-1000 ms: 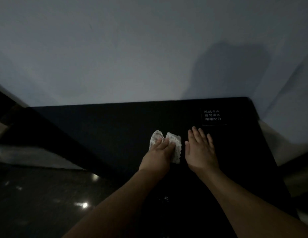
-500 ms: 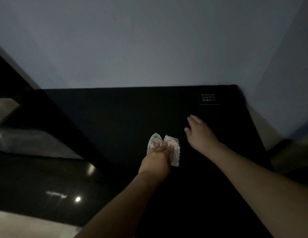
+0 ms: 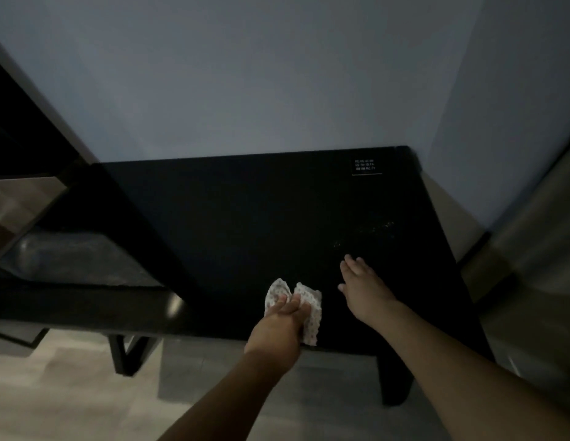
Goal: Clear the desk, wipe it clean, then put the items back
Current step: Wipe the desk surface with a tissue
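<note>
Since the earlier frames the left hand has dragged the cloth back to the desk's near edge, and the right hand has slid along with it

The left hand presses the white dotted cloth flat on the black desk, fingers together and fairly straight on top of it; the cloth's lower corner hangs just over the front edge. The right hand rests palm down on the desk just right of the cloth, apart from it, fingers straight and close together, thumb out to the side. A faint smear shows on the surface beyond the right hand. A small white-lettered label sits at the far right corner, against the pale wall
</note>
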`<action>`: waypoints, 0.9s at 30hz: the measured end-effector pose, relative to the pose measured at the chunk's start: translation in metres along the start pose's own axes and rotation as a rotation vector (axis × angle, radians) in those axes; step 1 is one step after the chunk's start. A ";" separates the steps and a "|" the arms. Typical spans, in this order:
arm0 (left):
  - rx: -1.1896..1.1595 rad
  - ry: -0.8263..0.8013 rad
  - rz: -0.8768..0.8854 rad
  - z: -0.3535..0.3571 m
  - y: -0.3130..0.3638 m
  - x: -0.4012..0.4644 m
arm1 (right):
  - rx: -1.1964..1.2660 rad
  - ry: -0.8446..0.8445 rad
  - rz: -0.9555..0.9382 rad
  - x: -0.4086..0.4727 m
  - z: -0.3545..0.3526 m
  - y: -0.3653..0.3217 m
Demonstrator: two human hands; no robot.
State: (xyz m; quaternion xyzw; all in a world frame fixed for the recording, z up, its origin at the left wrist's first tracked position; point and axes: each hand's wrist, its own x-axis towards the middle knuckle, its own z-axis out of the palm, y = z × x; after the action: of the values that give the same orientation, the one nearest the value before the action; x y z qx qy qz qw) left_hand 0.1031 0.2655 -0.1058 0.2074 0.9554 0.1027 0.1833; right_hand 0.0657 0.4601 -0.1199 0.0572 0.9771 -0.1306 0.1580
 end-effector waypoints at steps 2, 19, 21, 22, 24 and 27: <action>-0.005 -0.039 0.027 0.002 0.001 -0.024 | 0.010 0.022 0.020 -0.001 0.001 -0.003; -0.350 0.013 -0.221 -0.151 -0.013 0.117 | 0.274 0.050 0.088 0.087 -0.098 0.020; -0.357 0.090 -0.208 -0.153 -0.008 0.152 | 0.262 0.149 0.063 0.116 -0.107 0.041; -0.349 0.129 -0.190 -0.154 -0.006 0.169 | 0.260 0.174 0.038 0.132 -0.108 0.052; -0.319 0.172 -0.154 -0.153 -0.001 0.201 | 0.242 0.213 -0.006 0.162 -0.108 0.073; -0.281 0.182 -0.109 -0.156 0.003 0.253 | 0.174 0.208 -0.027 0.204 -0.100 0.096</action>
State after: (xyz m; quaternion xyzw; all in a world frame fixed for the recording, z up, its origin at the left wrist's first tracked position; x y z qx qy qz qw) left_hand -0.1709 0.3594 -0.0403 0.1177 0.9541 0.2434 0.1287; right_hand -0.1415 0.5943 -0.1169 0.0709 0.9738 -0.2104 0.0483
